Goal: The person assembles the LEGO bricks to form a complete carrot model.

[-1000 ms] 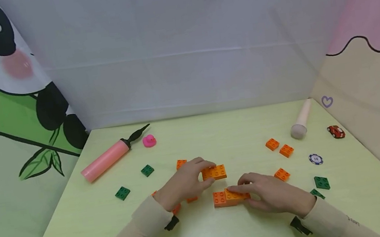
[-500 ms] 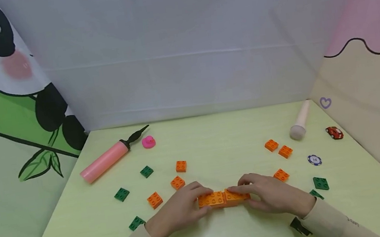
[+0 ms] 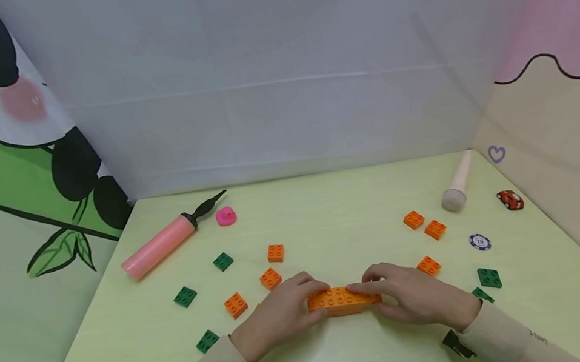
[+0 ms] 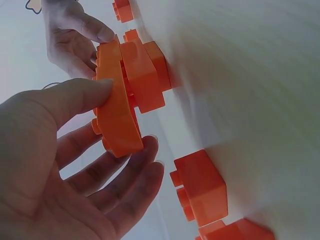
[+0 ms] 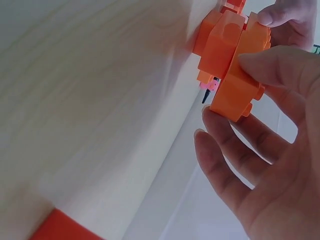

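Note:
My left hand [image 3: 282,311] pinches an orange toy building brick [image 4: 117,117] between thumb and fingers. Opposite it, my right hand [image 3: 417,294] grips another orange building brick [image 5: 237,87]. The two studded bricks lie end to end in one row. Under their middle sits a lower orange brick [image 4: 144,77], and the outer ends of the row overhang it. In the left wrist view a narrow gap shows between the left brick and the brick below. Fingers cover both ends of the row in the head view.
Loose orange bricks [image 3: 236,305] and green bricks [image 3: 185,297] lie left; more orange bricks [image 3: 429,266] and green bricks [image 3: 489,277] lie right. Farther back are a pink pump [image 3: 160,247], a duck [image 3: 225,216], a microphone-like toy [image 3: 456,192], a poker chip [image 3: 479,242] and a toy car [image 3: 510,199].
The left hand has brought its orange brick nearer and down onto the stack, then slightly right against the other top brick. My right hand has stayed at its brick.

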Demonstrator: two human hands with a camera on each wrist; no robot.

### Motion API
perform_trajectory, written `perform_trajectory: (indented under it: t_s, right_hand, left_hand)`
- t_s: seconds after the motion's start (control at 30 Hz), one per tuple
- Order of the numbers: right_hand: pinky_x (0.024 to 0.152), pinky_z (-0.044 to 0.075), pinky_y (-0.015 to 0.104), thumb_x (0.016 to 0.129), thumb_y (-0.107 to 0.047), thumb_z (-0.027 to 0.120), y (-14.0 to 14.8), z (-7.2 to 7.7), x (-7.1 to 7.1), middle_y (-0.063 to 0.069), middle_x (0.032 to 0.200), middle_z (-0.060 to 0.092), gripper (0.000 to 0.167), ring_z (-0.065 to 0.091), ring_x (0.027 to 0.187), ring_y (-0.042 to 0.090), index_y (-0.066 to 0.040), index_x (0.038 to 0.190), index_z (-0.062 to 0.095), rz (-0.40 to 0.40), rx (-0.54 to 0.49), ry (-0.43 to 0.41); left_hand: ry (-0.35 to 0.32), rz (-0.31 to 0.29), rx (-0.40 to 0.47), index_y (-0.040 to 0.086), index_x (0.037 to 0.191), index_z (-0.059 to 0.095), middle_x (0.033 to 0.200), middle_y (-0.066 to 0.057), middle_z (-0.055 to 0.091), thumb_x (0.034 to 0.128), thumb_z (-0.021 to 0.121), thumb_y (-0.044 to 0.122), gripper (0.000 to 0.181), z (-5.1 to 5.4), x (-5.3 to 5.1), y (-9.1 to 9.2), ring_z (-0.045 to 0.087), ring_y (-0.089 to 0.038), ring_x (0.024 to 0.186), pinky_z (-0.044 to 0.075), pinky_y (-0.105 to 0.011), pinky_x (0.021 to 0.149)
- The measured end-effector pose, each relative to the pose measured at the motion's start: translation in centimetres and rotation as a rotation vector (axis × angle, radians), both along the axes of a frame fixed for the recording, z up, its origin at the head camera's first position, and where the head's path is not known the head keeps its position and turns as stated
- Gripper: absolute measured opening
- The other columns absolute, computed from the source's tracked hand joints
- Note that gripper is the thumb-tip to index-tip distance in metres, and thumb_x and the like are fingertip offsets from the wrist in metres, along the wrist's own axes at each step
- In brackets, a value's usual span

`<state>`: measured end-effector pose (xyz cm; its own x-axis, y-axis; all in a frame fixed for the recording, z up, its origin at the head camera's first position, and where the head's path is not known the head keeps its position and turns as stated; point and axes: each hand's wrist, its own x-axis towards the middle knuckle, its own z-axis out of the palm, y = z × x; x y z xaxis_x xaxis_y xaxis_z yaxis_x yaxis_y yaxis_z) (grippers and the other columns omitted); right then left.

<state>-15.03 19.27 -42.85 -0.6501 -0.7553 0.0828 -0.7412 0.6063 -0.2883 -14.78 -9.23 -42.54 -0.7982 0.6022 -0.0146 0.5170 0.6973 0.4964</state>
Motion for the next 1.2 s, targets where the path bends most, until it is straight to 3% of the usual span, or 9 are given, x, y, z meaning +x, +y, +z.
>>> perform_trajectory:
  t_s: [0.3, 0.6, 0.97, 1.2]
  right_hand:
    - [0.082, 0.055, 0.027, 0.093, -0.019, 0.07, -0.1, -0.1, 0.0, -0.004, 0.118, 0.061, 0.051, 0.058, 0.097, 0.011, -0.031, 0.141, 0.058, 0.007, -0.01, 0.002]
    - [0.08, 0.054, 0.026, 0.091, -0.016, 0.071, -0.2, -0.1, -0.1, -0.003, 0.117, 0.062, 0.051, 0.058, 0.095, 0.01, -0.029, 0.14, 0.059, 0.031, -0.044, 0.051]
    - [0.084, 0.055, 0.03, 0.092, -0.018, 0.071, 0.0, 0.0, 0.0, -0.004, 0.12, 0.062, 0.052, 0.059, 0.101, 0.012, -0.029, 0.141, 0.058, 0.017, -0.033, 0.04]
    - [0.09, 0.054, 0.037, 0.091, -0.022, 0.073, 2.7, 0.6, 0.8, -0.003, 0.127, 0.059, 0.058, 0.059, 0.111, 0.015, -0.025, 0.145, 0.052, -0.126, -0.057, 0.03]
  left_hand:
    - [-0.064, 0.012, -0.041, 0.019, 0.127, 0.067, 0.114, 0.006, 0.06, 0.0934, 0.071, 0.032, 0.037, 0.3, 0.0, 0.2, 0.056, -0.007, 0.096, 0.052, -0.028, 0.09]
    - [-0.074, 0.01, -0.057, 0.019, 0.125, 0.067, 0.11, 0.006, 0.06, 0.0929, 0.071, 0.033, 0.036, 0.4, 0.0, 0.2, 0.055, -0.007, 0.091, 0.052, -0.026, 0.087]
    - [-0.09, 0.003, -0.057, 0.02, 0.119, 0.069, 0.109, 0.006, 0.063, 0.0891, 0.075, 0.032, 0.032, 0.6, -0.8, 0.4, 0.055, -0.008, 0.09, 0.051, -0.029, 0.088]
    - [-0.065, -0.002, -0.052, 0.019, 0.118, 0.069, 0.107, 0.006, 0.063, 0.0875, 0.075, 0.032, 0.033, 0.4, -0.9, 0.3, 0.053, -0.007, 0.085, 0.05, -0.028, 0.083]
